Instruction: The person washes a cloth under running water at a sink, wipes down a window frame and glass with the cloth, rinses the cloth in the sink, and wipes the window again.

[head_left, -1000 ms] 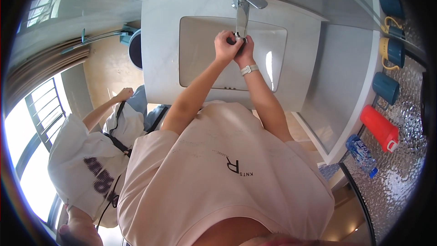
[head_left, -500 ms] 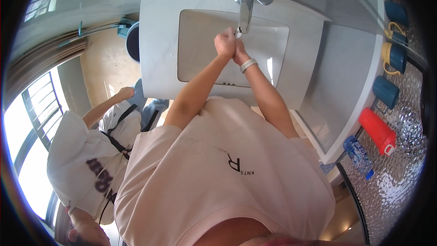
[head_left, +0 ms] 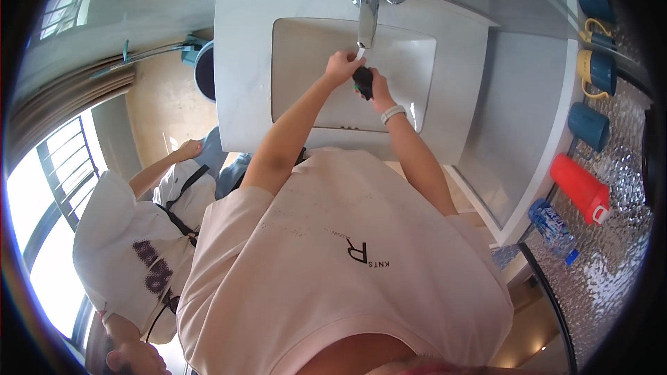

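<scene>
Over the white sink basin (head_left: 313, 114), my right hand (head_left: 381, 92) grips a small dark, nearly black object (head_left: 363, 82) with a bit of green at its edge; its kind I cannot make out. My left hand (head_left: 342, 67) is just left of it, fingers curled together by the object's upper end, and what they pinch, if anything, is hidden. Above both hands is the chrome faucet (head_left: 368, 21), with a thin stream of water (head_left: 360, 53) running down beside my left fingertips. A pale watch (head_left: 393, 113) is around my right wrist.
At left stands another person in a white top (head_left: 118, 250), a hand (head_left: 189, 150) near the counter (head_left: 243, 97). Beyond is a dark round bin (head_left: 205, 71). On the right, a shelf holds blue mugs (head_left: 588, 127), a red bottle (head_left: 579, 187) and a clear, blue-labelled bottle (head_left: 553, 230).
My hands, clasped together under the faucet before, have moved apart. The right one has shifted down and right, and the dark object now shows in it.
</scene>
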`<control>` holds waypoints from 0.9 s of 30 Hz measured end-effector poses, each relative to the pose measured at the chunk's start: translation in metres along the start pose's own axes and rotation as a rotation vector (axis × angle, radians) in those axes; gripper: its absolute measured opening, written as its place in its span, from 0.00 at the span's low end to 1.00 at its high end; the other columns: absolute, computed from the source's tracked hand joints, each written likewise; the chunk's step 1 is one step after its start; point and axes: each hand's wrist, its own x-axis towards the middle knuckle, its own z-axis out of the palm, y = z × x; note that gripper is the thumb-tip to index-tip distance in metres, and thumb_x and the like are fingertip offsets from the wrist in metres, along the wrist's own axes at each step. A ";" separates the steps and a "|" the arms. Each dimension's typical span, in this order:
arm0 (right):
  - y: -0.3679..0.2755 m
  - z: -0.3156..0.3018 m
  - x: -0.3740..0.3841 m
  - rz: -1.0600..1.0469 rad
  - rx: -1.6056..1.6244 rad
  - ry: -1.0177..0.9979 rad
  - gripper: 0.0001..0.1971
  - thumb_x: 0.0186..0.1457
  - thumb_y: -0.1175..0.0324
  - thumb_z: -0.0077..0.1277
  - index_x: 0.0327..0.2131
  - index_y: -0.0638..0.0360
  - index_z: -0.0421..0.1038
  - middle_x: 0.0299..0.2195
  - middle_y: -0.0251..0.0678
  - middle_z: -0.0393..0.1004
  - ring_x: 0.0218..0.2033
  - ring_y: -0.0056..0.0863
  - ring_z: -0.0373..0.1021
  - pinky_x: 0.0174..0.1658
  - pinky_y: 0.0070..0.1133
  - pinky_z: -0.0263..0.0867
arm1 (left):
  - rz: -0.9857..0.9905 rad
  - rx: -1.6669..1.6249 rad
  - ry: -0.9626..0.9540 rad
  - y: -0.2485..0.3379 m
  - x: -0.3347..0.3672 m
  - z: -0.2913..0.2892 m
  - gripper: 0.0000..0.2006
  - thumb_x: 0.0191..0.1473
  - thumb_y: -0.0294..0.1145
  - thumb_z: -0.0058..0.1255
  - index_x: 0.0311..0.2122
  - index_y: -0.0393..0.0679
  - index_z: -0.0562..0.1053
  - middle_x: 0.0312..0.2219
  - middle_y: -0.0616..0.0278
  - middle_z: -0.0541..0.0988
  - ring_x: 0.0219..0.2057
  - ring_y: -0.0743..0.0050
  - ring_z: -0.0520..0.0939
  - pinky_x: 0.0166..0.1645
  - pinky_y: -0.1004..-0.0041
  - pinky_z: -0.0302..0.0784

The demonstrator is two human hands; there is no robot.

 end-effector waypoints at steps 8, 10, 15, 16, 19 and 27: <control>-0.049 0.032 -0.025 -0.018 0.587 -0.169 0.24 0.67 0.48 0.37 0.52 0.57 0.70 0.51 0.40 0.74 0.57 0.37 0.68 0.61 0.41 0.63 | 0.190 -0.426 0.180 0.018 -0.007 0.013 0.17 0.56 0.39 0.56 0.44 0.37 0.76 0.38 0.57 0.82 0.40 0.67 0.82 0.48 0.69 0.77; -0.051 0.037 -0.027 -0.043 0.677 -0.200 0.24 0.66 0.47 0.37 0.51 0.54 0.70 0.54 0.38 0.73 0.61 0.37 0.64 0.66 0.39 0.56 | 0.274 -0.536 0.184 0.028 -0.011 0.011 0.15 0.56 0.38 0.55 0.42 0.37 0.74 0.35 0.59 0.80 0.38 0.68 0.81 0.47 0.67 0.76; -0.051 0.058 -0.020 -0.039 0.798 -0.149 0.19 0.63 0.48 0.40 0.45 0.49 0.72 0.48 0.34 0.76 0.54 0.34 0.70 0.58 0.35 0.63 | 0.061 -1.206 0.265 0.039 -0.019 0.010 0.09 0.57 0.35 0.52 0.37 0.39 0.73 0.31 0.59 0.76 0.33 0.69 0.78 0.42 0.67 0.76; -0.049 0.058 -0.014 -0.063 0.831 -0.129 0.18 0.63 0.50 0.40 0.44 0.49 0.72 0.46 0.33 0.77 0.52 0.33 0.71 0.56 0.36 0.65 | 0.087 -1.021 0.330 0.043 -0.025 0.011 0.09 0.56 0.35 0.52 0.36 0.40 0.73 0.31 0.59 0.77 0.32 0.68 0.78 0.42 0.66 0.76; -0.055 0.060 -0.005 -0.157 0.655 -0.226 0.27 0.64 0.40 0.39 0.47 0.52 0.72 0.44 0.35 0.77 0.49 0.34 0.73 0.55 0.35 0.67 | 0.406 -0.242 0.686 0.055 -0.040 0.022 0.12 0.51 0.36 0.57 0.37 0.40 0.74 0.41 0.53 0.76 0.43 0.56 0.77 0.52 0.56 0.71; -0.063 0.085 -0.013 -0.244 0.367 -0.041 0.27 0.69 0.45 0.38 0.53 0.59 0.68 0.49 0.38 0.74 0.49 0.32 0.72 0.55 0.30 0.69 | 0.587 0.237 0.671 0.064 -0.039 -0.006 0.14 0.44 0.33 0.61 0.36 0.38 0.77 0.40 0.52 0.78 0.43 0.48 0.77 0.50 0.56 0.72</control>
